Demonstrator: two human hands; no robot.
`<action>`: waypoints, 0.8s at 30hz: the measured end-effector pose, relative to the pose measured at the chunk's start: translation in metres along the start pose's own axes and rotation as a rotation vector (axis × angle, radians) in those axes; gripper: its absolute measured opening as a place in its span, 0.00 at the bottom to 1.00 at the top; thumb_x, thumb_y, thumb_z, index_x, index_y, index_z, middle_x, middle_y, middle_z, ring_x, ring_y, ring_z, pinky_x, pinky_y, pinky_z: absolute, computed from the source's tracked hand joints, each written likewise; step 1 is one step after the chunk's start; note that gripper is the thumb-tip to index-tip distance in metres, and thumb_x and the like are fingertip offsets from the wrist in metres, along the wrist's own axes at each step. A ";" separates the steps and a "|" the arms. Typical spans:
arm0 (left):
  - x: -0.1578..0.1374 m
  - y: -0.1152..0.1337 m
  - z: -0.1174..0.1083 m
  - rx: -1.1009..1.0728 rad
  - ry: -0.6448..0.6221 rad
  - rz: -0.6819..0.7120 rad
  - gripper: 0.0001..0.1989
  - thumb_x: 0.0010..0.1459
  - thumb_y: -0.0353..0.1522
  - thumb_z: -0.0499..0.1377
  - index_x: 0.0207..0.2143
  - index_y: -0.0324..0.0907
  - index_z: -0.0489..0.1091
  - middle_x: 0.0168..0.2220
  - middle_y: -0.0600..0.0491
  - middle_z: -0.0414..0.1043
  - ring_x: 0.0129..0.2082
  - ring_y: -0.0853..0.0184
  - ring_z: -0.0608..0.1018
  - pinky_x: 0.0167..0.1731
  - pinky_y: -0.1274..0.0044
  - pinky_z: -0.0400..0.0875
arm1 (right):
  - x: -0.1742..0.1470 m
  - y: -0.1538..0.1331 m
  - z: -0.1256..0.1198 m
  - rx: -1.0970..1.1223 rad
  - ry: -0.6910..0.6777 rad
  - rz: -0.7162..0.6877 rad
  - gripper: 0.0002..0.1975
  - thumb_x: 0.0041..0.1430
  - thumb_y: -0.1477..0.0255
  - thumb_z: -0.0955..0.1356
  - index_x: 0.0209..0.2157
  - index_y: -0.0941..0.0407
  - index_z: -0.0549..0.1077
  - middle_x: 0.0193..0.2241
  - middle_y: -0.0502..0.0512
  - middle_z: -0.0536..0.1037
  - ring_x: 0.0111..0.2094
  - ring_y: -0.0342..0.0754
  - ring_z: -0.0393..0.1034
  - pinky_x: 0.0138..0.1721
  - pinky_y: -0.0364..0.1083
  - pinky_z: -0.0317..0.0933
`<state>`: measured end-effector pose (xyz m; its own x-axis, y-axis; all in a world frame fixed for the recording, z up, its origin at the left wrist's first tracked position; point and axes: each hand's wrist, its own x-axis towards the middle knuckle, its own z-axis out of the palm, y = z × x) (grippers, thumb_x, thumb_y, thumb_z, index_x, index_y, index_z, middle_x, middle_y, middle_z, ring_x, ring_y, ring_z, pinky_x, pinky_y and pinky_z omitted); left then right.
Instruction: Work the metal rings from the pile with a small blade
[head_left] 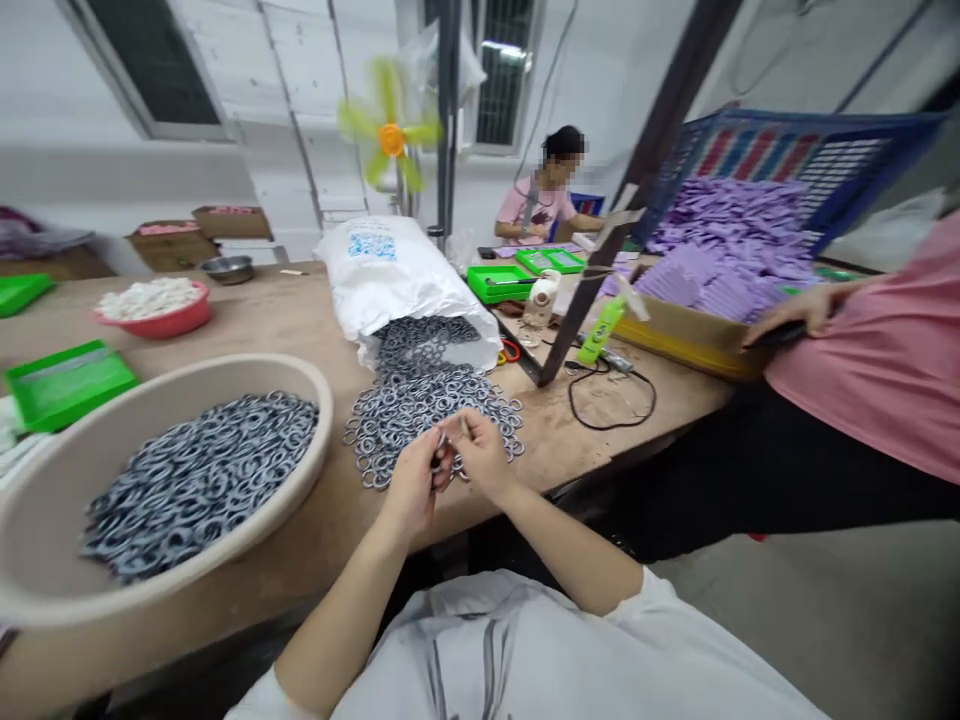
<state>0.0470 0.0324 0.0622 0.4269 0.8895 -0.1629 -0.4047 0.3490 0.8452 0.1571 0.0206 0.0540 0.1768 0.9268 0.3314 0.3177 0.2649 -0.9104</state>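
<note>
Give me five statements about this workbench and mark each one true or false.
1. Grey rings spill from the open white sack onto the table. True.
2. The red bowl of white pieces stands right of the sack in view. False: it stands to the left.
3. The left hand and right hand are close together. True.
4. The beige basin is heaped with purple pieces. False: it holds grey rings.
5. The fan has blue blades. False: they are yellow-green.

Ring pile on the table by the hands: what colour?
Grey, with a bluish cast: the rings show best in the head view.
</note>
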 end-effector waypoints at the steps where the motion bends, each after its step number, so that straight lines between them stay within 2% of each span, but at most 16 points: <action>1: 0.002 0.005 0.002 -0.009 -0.012 0.005 0.24 0.50 0.48 0.66 0.24 0.41 0.59 0.19 0.60 0.57 0.15 0.80 0.55 0.15 0.84 0.48 | 0.005 -0.002 -0.002 0.133 -0.050 0.031 0.21 0.67 0.49 0.60 0.31 0.52 0.68 0.22 0.49 0.74 0.20 0.45 0.69 0.23 0.45 0.62; 2: 0.005 0.009 0.004 -0.022 -0.014 0.012 0.24 0.50 0.49 0.66 0.24 0.41 0.59 0.19 0.61 0.57 0.15 0.79 0.55 0.14 0.84 0.48 | 0.012 -0.004 -0.005 0.181 -0.076 0.024 0.21 0.64 0.49 0.63 0.32 0.52 0.69 0.22 0.49 0.74 0.20 0.45 0.69 0.23 0.45 0.63; 5: 0.011 0.020 0.008 -0.053 0.006 0.026 0.24 0.50 0.49 0.65 0.25 0.42 0.58 0.18 0.61 0.57 0.14 0.79 0.56 0.14 0.84 0.48 | 0.031 -0.008 -0.013 0.125 -0.099 -0.018 0.19 0.56 0.51 0.72 0.35 0.53 0.72 0.25 0.49 0.75 0.24 0.46 0.69 0.26 0.46 0.64; 9: 0.014 0.024 0.007 -0.119 -0.043 0.000 0.24 0.52 0.49 0.65 0.25 0.42 0.58 0.19 0.61 0.58 0.14 0.79 0.55 0.13 0.84 0.47 | 0.049 -0.015 -0.024 0.069 -0.128 -0.029 0.23 0.60 0.47 0.66 0.27 0.53 0.66 0.20 0.47 0.67 0.23 0.44 0.62 0.26 0.45 0.57; 12: 0.015 0.023 0.005 -0.180 -0.054 -0.011 0.24 0.52 0.48 0.65 0.25 0.42 0.58 0.20 0.61 0.58 0.14 0.80 0.56 0.13 0.84 0.48 | 0.048 -0.019 -0.031 -0.127 -0.175 -0.134 0.25 0.64 0.47 0.62 0.25 0.52 0.61 0.20 0.47 0.63 0.24 0.44 0.57 0.27 0.45 0.51; 15: 0.017 0.021 0.004 -0.204 -0.001 -0.015 0.24 0.51 0.48 0.66 0.25 0.41 0.58 0.19 0.62 0.57 0.14 0.80 0.57 0.14 0.85 0.49 | 0.038 -0.024 -0.034 -0.390 -0.249 -0.237 0.23 0.68 0.52 0.60 0.24 0.53 0.61 0.22 0.49 0.67 0.25 0.45 0.60 0.29 0.45 0.49; 18: 0.020 0.019 0.005 -0.192 0.052 -0.016 0.25 0.51 0.49 0.66 0.24 0.41 0.58 0.17 0.62 0.55 0.14 0.79 0.57 0.14 0.84 0.49 | 0.031 -0.029 -0.035 -0.583 -0.256 -0.316 0.21 0.70 0.56 0.59 0.25 0.53 0.63 0.25 0.51 0.69 0.28 0.46 0.62 0.29 0.45 0.48; 24: 0.025 0.016 0.008 -0.166 0.060 -0.022 0.27 0.49 0.51 0.67 0.24 0.41 0.58 0.17 0.63 0.55 0.14 0.80 0.56 0.13 0.84 0.49 | 0.034 -0.028 -0.037 -0.724 -0.239 -0.366 0.19 0.70 0.61 0.59 0.26 0.54 0.65 0.26 0.52 0.70 0.28 0.46 0.61 0.29 0.46 0.46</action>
<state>0.0577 0.0575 0.0755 0.3898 0.8955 -0.2151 -0.5261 0.4082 0.7461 0.1887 0.0350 0.0996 -0.2293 0.8686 0.4393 0.8493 0.3990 -0.3456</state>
